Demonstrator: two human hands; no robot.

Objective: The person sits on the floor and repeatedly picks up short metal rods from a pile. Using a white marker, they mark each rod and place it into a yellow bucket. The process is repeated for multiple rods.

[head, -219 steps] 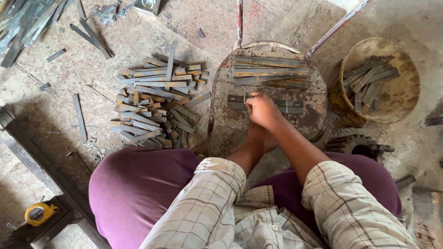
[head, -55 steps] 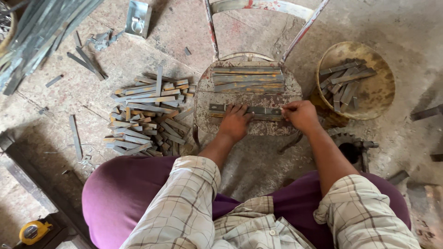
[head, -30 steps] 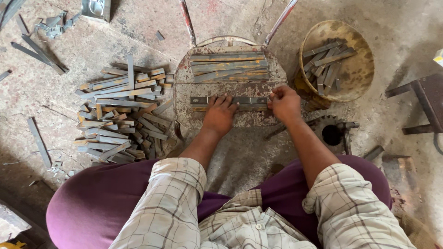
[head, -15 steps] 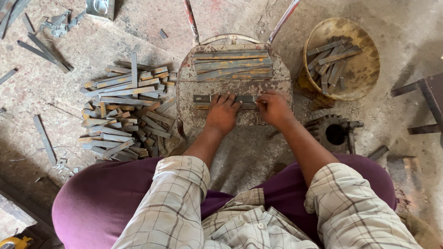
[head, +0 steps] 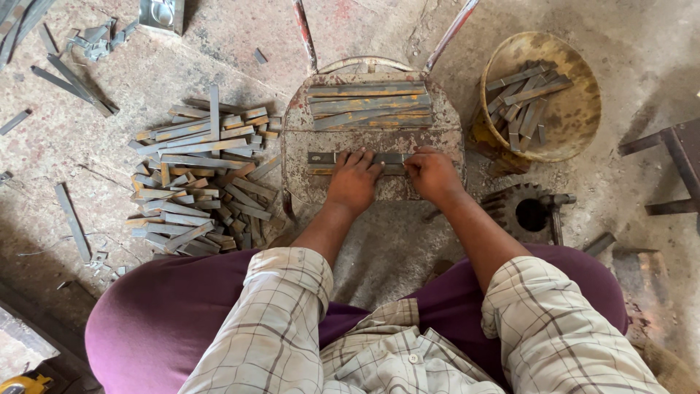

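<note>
Both hands press flat on a short row of metal strips lying across a rusty round plate. Fingers of the left hand spread over the left and middle part of the row, palm down, with no strip closed inside the hand. Beside it, the right hand curls its fingertips onto the right end of the same row; whether it pinches a strip or only pushes on it cannot be told. Thumbs of the two hands sit near each other, not touching.

Just beyond the fingertips, on the far half of the plate, lies a second stack of longer strips, side by side and roughly parallel to the row under the hands, apart from it by a bare band of plate. Two thin bars rise from the plate's far edge.

Left of the left hand, on the concrete floor, spreads a loose pile of strips, crossing at many angles. Further left and beyond it, single strips lie scattered.

Right of the right hand and a little beyond it stands a worn yellow bowl holding a handful of strips. Nearer, just right of the right forearm, a toothed gear lies on the floor with a dark hole in its middle.

Below the hands are checked sleeves and purple trousers.
</note>
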